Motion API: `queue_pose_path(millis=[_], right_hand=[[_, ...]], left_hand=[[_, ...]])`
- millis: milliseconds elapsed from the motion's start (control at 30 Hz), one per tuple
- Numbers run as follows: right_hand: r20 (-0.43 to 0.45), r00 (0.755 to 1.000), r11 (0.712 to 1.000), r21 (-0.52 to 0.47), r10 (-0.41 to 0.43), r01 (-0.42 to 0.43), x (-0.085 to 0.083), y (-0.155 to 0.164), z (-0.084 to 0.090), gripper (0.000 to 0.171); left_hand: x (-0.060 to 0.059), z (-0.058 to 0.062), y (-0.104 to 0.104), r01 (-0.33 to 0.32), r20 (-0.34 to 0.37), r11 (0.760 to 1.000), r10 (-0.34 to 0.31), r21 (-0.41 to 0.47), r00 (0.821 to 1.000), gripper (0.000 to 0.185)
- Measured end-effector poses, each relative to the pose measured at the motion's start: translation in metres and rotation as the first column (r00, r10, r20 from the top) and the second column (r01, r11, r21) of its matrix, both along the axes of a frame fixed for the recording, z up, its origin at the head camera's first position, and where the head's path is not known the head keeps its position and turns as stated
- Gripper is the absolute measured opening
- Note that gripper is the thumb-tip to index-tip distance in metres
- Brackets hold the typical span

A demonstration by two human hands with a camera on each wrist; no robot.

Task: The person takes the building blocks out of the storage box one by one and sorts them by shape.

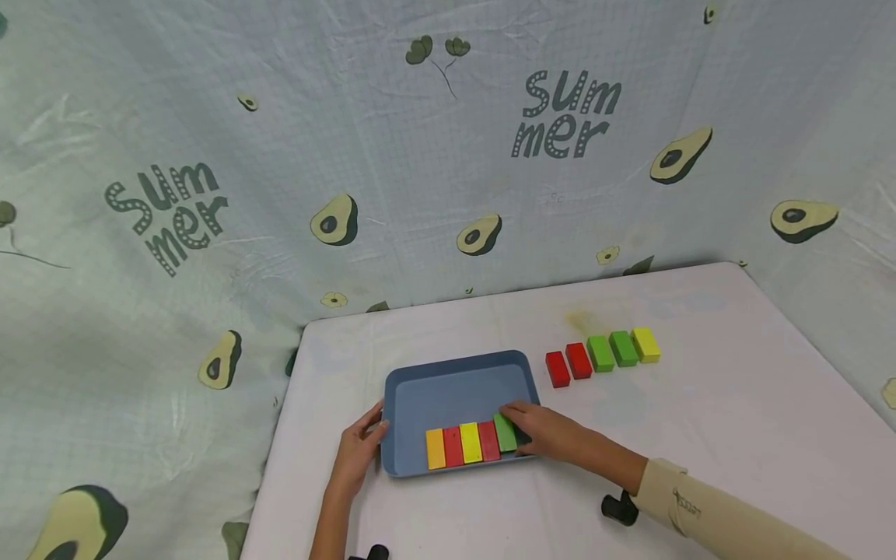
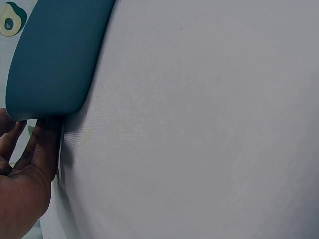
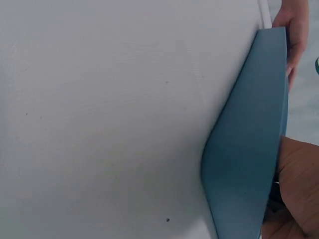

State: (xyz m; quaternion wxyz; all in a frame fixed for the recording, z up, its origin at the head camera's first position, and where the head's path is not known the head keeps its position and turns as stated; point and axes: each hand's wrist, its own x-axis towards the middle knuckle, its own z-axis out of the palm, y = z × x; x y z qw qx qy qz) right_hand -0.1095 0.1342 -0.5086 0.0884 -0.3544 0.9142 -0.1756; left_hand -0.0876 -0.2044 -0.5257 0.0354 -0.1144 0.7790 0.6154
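On the white tabletop [image 1: 700,420], "Summer" avocado-print cloth [image 1: 434,155] behind, blue plastic tray [image 1: 448,389] holding five blocks, right hand [image 1: 549,432] gripping the green wooden block [image 1: 504,432], left hand [image 1: 360,451] fingers straight against tray's edge, five more blocks [image 1: 602,354] beside.

I count one blue tray [image 1: 448,389] at the centre of the frame, holding five blocks [image 1: 470,442]: one orange, two red, one yellow, one green. Right of it, five more blocks [image 1: 602,354]: two red, two green, one yellow.
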Motion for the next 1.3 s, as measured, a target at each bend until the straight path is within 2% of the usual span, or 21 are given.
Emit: queue_pose_path(millis=[133,333,567,767,1000,1067,1300], right_hand=[[0.028,0.999,0.999,-0.029,-0.028,0.028,-0.001,0.001,0.002,0.066],[0.091,0.991,0.986,-0.125,-0.097,0.108,-0.005,0.008,0.008,0.065],[0.113,0.983,0.952,-0.258,-0.142,0.167,-0.01,0.025,0.016,0.067],[0.103,0.988,0.91,-0.388,-0.115,0.146,-0.023,0.049,0.017,0.067],[0.062,0.991,0.886,-0.446,-0.115,0.13,-0.034,0.079,0.017,0.064],[0.074,0.992,0.877,-0.464,-0.106,0.128,-0.034,0.086,0.015,0.063],[0.177,0.983,0.872,-0.471,-0.055,0.133,-0.027,0.101,0.003,0.062]], left_hand=[[-0.001,-0.001,0.0,0.002,0.004,1.0,-0.002,0.013,1.0,0.049],[-0.001,0.001,0.0,0.004,0.012,1.0,-0.004,0.01,1.0,0.049],[-0.002,0.002,-0.001,0.003,0.02,1.0,-0.003,0.012,1.0,0.049],[-0.003,0.0,-0.002,-0.007,0.02,1.0,0.006,0.01,1.0,0.049],[-0.004,0.0,-0.001,-0.005,0.019,1.0,0.005,0.003,1.0,0.049],[-0.004,0.0,-0.001,-0.005,0.016,1.0,0.005,0.002,1.0,0.049],[-0.004,-0.001,-0.001,-0.006,0.022,1.0,0.006,0.009,1.0,0.049]])
